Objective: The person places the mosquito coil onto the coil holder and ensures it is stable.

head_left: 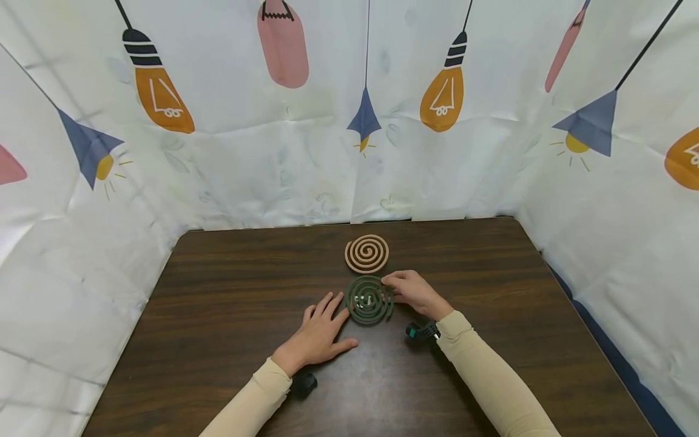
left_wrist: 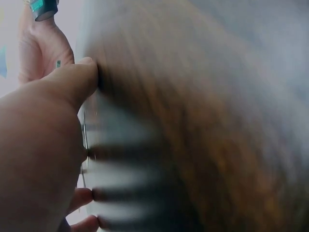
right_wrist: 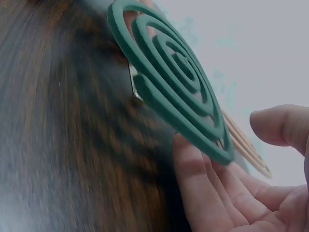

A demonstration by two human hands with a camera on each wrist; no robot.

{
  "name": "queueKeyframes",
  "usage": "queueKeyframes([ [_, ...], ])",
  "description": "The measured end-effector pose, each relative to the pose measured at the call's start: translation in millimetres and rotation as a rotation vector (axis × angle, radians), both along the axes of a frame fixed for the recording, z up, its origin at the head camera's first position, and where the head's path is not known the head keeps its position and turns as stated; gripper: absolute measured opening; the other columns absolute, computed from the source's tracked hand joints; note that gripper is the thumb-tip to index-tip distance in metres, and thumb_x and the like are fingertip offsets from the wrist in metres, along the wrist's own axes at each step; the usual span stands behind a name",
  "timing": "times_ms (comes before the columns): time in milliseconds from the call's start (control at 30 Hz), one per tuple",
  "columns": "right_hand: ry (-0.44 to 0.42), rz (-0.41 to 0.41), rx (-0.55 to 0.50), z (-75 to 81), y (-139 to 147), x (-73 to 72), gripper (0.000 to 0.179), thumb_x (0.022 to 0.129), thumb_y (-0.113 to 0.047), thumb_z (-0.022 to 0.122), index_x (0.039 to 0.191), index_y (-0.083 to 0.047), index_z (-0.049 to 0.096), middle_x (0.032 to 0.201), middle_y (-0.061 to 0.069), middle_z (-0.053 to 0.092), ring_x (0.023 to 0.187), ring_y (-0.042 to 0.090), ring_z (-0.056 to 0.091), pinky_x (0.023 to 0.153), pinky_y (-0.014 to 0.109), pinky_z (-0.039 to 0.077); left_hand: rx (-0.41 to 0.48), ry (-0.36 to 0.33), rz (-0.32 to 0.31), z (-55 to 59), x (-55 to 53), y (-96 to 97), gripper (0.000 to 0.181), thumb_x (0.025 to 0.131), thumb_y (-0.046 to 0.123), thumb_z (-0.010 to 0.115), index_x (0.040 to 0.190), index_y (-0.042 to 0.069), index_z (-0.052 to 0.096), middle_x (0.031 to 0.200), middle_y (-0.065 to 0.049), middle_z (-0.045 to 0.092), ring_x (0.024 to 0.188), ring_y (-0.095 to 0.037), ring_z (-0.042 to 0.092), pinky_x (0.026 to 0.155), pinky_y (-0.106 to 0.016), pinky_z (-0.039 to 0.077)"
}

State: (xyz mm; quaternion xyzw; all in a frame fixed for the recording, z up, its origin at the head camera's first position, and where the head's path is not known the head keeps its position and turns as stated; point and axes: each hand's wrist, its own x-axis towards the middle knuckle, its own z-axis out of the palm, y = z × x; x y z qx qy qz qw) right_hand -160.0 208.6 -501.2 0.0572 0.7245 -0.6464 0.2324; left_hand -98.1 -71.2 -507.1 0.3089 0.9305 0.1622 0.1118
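Observation:
A green mosquito coil lies level above a small shiny metal piece, which is mostly hidden beneath it. My right hand is at the coil's right edge; in the right wrist view its fingers reach under the rim while the thumb stands apart above. My left hand rests with spread fingers on the table, one fingertip close to the coil's left edge; whether it touches cannot be told. Just behind the green coil lies a tan mosquito coil.
Both coils are on a dark brown wooden table. White cloth printed with lamps and bulbs hangs behind it and along the sides. A black strap device sits on the right wrist, another dark one on the left.

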Motion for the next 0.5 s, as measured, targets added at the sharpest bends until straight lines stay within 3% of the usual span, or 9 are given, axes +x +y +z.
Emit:
queueKeyframes([
  [233, 0.001, -0.003, -0.001, 0.5, 20, 1.6, 0.043, 0.105, -0.024, 0.061, 0.134, 0.007, 0.06, 0.122, 0.019, 0.067, 0.1, 0.016, 0.072, 0.092, 0.032, 0.062, 0.013, -0.011, 0.002, 1.1, -1.9, -10.4, 0.077, 0.098, 0.06, 0.061, 0.158, 0.016, 0.044, 0.171, -0.017, 0.026, 0.16, -0.042, 0.021, 0.116, -0.069, 0.031],
  [500, 0.058, 0.036, 0.003, 6.0, 47, 6.8, 0.046, 0.107, -0.025, 0.059, 0.137, 0.01, 0.056, 0.12, 0.021, 0.071, 0.101, 0.017, 0.075, 0.093, 0.033, 0.062, 0.031, 0.017, 0.079, 1.0, -4.8, -38.4, 0.077, 0.099, 0.056, 0.063, 0.161, 0.017, 0.039, 0.17, -0.017, 0.03, 0.159, -0.042, 0.024, 0.115, -0.07, 0.03],
])
